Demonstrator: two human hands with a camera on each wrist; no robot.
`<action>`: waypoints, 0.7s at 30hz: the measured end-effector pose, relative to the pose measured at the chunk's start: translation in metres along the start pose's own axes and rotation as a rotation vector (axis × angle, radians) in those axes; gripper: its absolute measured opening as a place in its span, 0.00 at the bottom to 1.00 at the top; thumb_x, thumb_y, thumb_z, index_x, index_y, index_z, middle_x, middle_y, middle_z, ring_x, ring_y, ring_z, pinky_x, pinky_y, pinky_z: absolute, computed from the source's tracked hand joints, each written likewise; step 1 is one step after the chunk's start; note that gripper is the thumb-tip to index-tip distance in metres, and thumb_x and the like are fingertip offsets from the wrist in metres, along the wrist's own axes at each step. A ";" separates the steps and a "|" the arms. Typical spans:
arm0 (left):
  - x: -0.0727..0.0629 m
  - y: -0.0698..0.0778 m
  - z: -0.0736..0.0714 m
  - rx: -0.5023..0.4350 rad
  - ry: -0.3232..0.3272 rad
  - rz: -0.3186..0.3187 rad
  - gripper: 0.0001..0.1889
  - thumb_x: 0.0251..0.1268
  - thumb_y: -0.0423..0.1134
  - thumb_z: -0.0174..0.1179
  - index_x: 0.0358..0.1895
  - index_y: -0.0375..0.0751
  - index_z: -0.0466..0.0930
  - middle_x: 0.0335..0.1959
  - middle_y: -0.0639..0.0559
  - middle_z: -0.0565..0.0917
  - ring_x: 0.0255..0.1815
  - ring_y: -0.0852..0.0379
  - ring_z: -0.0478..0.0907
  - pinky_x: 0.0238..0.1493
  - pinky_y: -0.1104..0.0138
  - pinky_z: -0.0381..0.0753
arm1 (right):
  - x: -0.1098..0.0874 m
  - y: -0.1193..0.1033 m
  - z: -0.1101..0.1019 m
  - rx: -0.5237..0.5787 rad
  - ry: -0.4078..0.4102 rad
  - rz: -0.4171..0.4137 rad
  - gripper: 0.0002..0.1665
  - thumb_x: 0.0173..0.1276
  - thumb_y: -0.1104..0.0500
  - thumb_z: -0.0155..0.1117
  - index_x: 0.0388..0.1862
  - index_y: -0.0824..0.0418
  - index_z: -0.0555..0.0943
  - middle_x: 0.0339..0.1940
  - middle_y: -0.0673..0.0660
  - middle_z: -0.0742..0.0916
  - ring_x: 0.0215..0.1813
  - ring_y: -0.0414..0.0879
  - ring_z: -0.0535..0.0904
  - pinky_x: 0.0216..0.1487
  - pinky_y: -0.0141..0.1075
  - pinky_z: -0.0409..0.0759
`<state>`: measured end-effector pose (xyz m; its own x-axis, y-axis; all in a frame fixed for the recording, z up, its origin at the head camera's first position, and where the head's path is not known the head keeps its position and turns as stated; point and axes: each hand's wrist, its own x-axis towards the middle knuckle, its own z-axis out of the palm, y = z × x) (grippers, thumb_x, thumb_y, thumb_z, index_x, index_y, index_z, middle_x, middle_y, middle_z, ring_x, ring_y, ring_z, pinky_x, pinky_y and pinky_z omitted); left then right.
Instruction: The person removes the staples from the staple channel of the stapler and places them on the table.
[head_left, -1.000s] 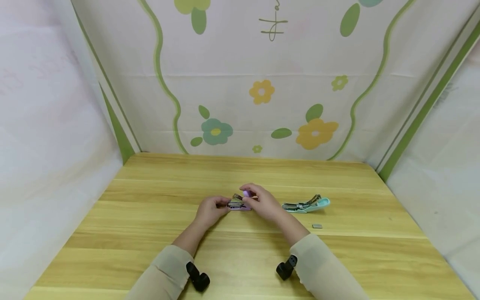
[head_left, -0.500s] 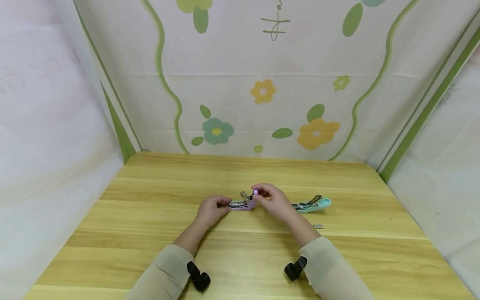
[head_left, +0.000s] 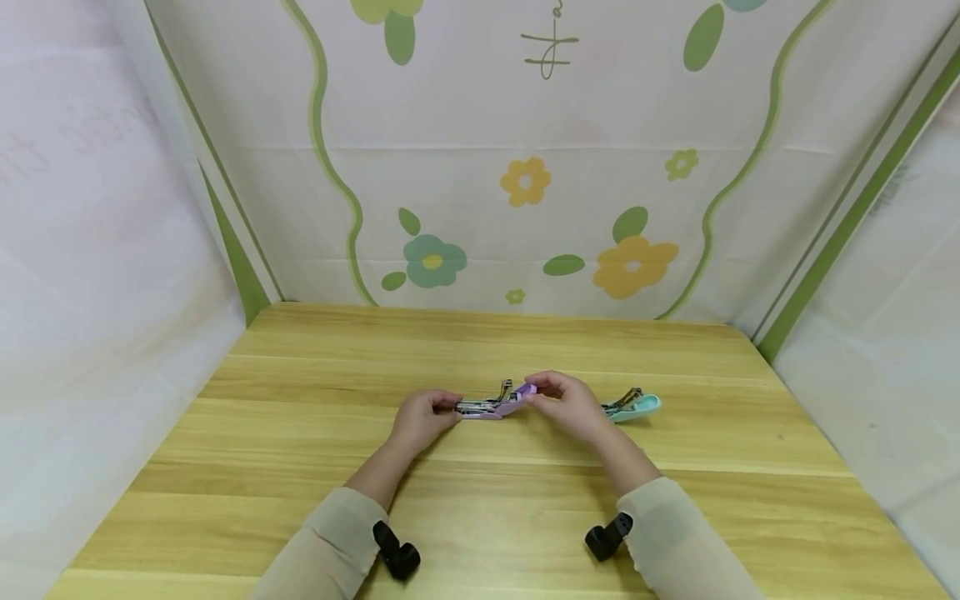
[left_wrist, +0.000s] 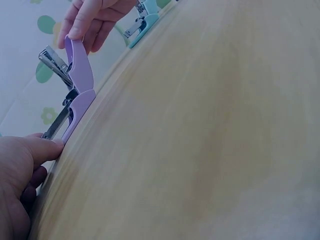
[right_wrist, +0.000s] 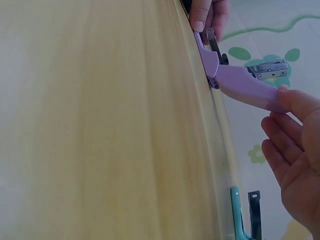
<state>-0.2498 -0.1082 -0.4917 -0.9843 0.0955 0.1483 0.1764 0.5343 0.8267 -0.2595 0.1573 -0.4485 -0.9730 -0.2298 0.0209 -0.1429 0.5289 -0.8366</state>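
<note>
A purple stapler (head_left: pixel 489 409) stands on the table with its cover swung far back and its metal magazine arm tilted up. My left hand (head_left: pixel 425 422) pinches the front end of its base between thumb and fingers. With thumb and fingertips, my right hand (head_left: pixel 568 408) holds the tip of the raised cover (right_wrist: pixel 250 89). In the left wrist view, the cover (left_wrist: pixel 79 65) leans away from the base, and the staple channel (left_wrist: pixel 57 123) is exposed. Behind my right hand lies a teal stapler (head_left: pixel 637 407), also opened out, its front part hidden by that hand.
The wooden table (head_left: pixel 480 517) runs back to a white cloth wall (head_left: pixel 450 200) printed with flowers. White cloth also hangs at both sides. Each sleeve carries a small black camera, one at the left cuff (head_left: pixel 397 554) and one at the right cuff (head_left: pixel 609 536).
My right hand has moved right, swinging the purple stapler's cover back and down from upright. The magazine arm shows more clearly. My left hand has stayed put. My right forearm now covers the small grey staple strip.
</note>
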 end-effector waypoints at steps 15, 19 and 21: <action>0.000 0.001 -0.001 -0.023 0.001 -0.006 0.11 0.54 0.30 0.71 0.43 0.40 0.88 0.40 0.47 0.89 0.44 0.52 0.84 0.48 0.59 0.83 | -0.002 0.010 -0.004 0.001 -0.021 -0.012 0.17 0.67 0.59 0.67 0.55 0.58 0.81 0.51 0.55 0.87 0.56 0.51 0.82 0.61 0.44 0.80; -0.001 0.001 0.000 -0.022 -0.005 -0.012 0.12 0.55 0.30 0.70 0.44 0.40 0.88 0.41 0.47 0.89 0.44 0.51 0.84 0.49 0.58 0.83 | -0.003 0.009 -0.004 0.006 -0.012 -0.009 0.19 0.67 0.58 0.67 0.56 0.59 0.81 0.53 0.57 0.86 0.59 0.54 0.81 0.64 0.46 0.77; -0.001 0.001 0.000 -0.031 -0.010 -0.023 0.12 0.55 0.31 0.70 0.44 0.40 0.88 0.41 0.47 0.89 0.45 0.51 0.83 0.49 0.58 0.82 | -0.005 0.008 -0.004 0.007 0.004 -0.010 0.22 0.67 0.57 0.67 0.58 0.60 0.79 0.57 0.58 0.85 0.63 0.56 0.78 0.67 0.49 0.74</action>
<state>-0.2488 -0.1078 -0.4909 -0.9880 0.0920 0.1241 0.1538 0.5098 0.8464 -0.2563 0.1660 -0.4526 -0.9723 -0.2316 0.0312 -0.1511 0.5212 -0.8400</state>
